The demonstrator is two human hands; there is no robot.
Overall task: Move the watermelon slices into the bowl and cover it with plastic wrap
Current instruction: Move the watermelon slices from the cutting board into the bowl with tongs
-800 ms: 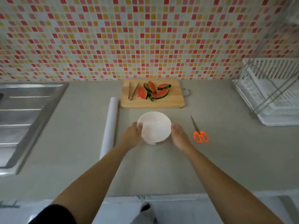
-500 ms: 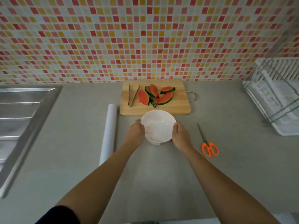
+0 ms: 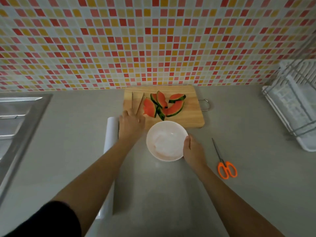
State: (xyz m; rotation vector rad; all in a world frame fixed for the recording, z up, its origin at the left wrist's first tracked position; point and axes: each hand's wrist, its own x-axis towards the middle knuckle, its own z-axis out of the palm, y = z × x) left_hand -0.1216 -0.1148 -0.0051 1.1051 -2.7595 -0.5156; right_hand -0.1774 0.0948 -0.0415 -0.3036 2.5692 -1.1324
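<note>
The left hand [image 3: 130, 123] has left the bowl [image 3: 166, 140] at frame centre for the tongs [image 3: 137, 104], fingers hidden, while the right hand [image 3: 193, 148] grips the rim; a hasty pinch could drop the watermelon slices [image 3: 163, 105] above.

Bare forearms, seemingly black sleeve [image 3: 51, 218]

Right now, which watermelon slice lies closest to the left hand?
The leftmost slice, flesh up beside the tongs. The left hand is just left of it; the other slices lie farther right on the cutting board.
</note>
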